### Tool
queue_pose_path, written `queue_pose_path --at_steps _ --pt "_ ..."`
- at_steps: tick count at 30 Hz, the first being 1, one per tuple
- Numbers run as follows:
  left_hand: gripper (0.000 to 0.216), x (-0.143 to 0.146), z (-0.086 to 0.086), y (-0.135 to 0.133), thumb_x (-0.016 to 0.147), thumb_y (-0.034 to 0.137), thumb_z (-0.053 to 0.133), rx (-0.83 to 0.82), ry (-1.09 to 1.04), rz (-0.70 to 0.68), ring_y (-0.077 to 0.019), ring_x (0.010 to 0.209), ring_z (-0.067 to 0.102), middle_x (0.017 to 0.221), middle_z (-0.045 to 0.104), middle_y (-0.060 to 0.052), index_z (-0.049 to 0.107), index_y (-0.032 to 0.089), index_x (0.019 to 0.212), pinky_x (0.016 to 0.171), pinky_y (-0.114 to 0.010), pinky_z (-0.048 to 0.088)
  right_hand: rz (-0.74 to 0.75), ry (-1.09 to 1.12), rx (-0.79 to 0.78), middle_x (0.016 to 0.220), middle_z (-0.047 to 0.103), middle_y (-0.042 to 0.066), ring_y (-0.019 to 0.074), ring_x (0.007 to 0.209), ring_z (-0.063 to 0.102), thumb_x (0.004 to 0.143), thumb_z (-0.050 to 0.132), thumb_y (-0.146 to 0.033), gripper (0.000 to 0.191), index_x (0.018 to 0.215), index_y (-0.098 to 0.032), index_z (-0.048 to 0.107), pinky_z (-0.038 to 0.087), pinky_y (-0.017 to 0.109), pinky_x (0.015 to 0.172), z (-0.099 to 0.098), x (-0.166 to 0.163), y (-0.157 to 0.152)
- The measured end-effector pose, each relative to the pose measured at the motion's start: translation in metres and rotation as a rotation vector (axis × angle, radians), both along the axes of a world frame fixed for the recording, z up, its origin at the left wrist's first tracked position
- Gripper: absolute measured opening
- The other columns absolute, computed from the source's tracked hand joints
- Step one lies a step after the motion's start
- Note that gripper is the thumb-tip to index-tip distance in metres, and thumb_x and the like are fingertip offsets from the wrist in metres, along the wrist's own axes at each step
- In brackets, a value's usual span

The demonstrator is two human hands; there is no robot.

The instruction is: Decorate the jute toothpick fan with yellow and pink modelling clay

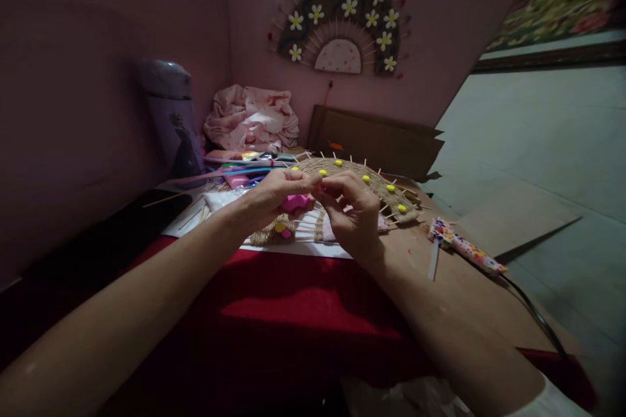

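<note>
A small pink piece [295, 202] is pinched btwn the left hand [271, 199] and the right hand [352, 212], fingertips of both curled tight together on it, just above the near edge of a woven fan-shaped piece [352, 176] w/ thin sticks [391, 212] poking out as spokes and yellow beads [364, 178] set along its arc. The pink piece is partly hidden by the fingers, so its exact shape can't be told. The grip is small and shared, so the piece could be dropped if one pinch is eased too early, and then lost among the clutter of coloured strips [244, 166] at the left. Fingertips could be pricked on the stick ends, or a stick bent, if the hands are pushed down hard. A patterned cutter [464, 247] is left near the right wrist at the board [469, 293] edge and could be knocked off by the forearm. Light is dim, so alignment is easily misjudged.
</note>
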State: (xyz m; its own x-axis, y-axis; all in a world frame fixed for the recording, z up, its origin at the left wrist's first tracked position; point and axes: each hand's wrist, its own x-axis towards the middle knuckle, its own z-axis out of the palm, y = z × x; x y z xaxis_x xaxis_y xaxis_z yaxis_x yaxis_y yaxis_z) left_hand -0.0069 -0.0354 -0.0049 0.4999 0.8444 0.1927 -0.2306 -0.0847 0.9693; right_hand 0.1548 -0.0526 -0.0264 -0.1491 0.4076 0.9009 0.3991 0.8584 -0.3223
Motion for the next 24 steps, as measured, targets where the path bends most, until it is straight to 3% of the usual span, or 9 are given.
queue_pose_path --at_steps 9,14,20,24 --pt "0.036 0.0006 0.0014 -0.0006 0.063 0.035 0.086 -0.046 -0.076 0.009 -0.004 0.04 0.045 0.051 0.056 0.0 0.059 0.011 0.061 0.04 -0.017 0.034 0.007 0.032 -0.011 0.081 0.059 0.0 0.012 0.07 0.055 0.085 0.066 -0.014 0.01 0.089 -0.023 0.068 0.046 0.026 0.057 -0.001 0.0016 0.0047" --pt "0.038 0.0006 -0.0017 0.0007 0.07 0.046 0.08 -0.031 -0.056 -0.005 -0.0056 0.041 0.047 0.054 0.058 -0.001 0.063 0.012 0.066 0.04 -0.018 0.034 -0.015 0.055 0.002 0.08 0.059 0.0 0.0126 0.071 0.056 0.085 0.065 -0.013 0.01 0.084 -0.023 0.067 0.046 0.027 0.058 -0.0007 0.0005 0.0043" --pt "0.035 0.0008 -0.0013 0.0007 0.065 0.037 0.085 -0.015 -0.061 0.013 -0.0042 0.04 0.043 0.048 0.053 0.002 0.06 0.012 0.06 0.039 -0.017 0.03 -0.015 0.054 -0.045 0.082 0.06 0.0 0.0127 0.07 0.056 0.084 0.067 -0.017 0.006 0.088 -0.021 0.066 0.045 0.026 0.057 -0.0013 0.0011 0.0054" --pt "0.04 -0.0002 -0.0023 0.002 0.071 0.05 0.078 -0.006 -0.045 0.032 -0.0054 0.042 0.045 0.055 0.058 -0.001 0.065 0.012 0.067 0.04 -0.019 0.031 -0.003 0.073 -0.035 0.079 0.061 0.0 0.0133 0.072 0.057 0.085 0.066 -0.016 0.005 0.084 -0.02 0.066 0.045 0.027 0.059 -0.0012 0.001 0.0061"
